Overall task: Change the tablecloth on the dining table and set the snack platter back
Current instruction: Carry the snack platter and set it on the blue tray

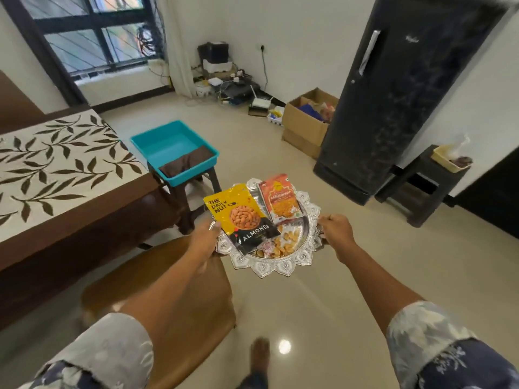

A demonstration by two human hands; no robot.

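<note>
Nearest the lens, two patterned sleeves are recorded at the bottom edge, the left sleeve (pixel 106 352) and the right sleeve (pixel 421 332), with bare forearms extended forward. At far left, the surface (pixel 84 237) is covered by a cream tablecloth (pixel 56 169) printed with dark leaves. A brown padded seat (pixel 157 276) is noted just beside it, under the left forearm. Beyond the seat, a teal tray (pixel 174 141) is set on a dark stool (pixel 193 189); a folded brown cloth (pixel 188 162) lies at its near end. The left hand (pixel 203 240) is clamped on the left rim of the snack platter (pixel 280 266), thumb on top. The platter (silver, scalloped edge) is held in the air above the floor, right of the surface and apart from it. On it are logged a yellow almond pouch (pixel 241 217), an orange pouch (pixel 280 197) beside it, and loose snacks (pixel 286 241) at the near side. A bare foot (pixel 259 352) is seen on the floor below. The right rim is gripped by the right hand (pixel 335 231), fingers curled. Further right, an open cardboard box (pixel 306 122) and a dark refrigerator (pixel 393 108) are stood by the wall, with a low stand (pixel 421 192) bearing a basket (pixel 449 161).
</note>
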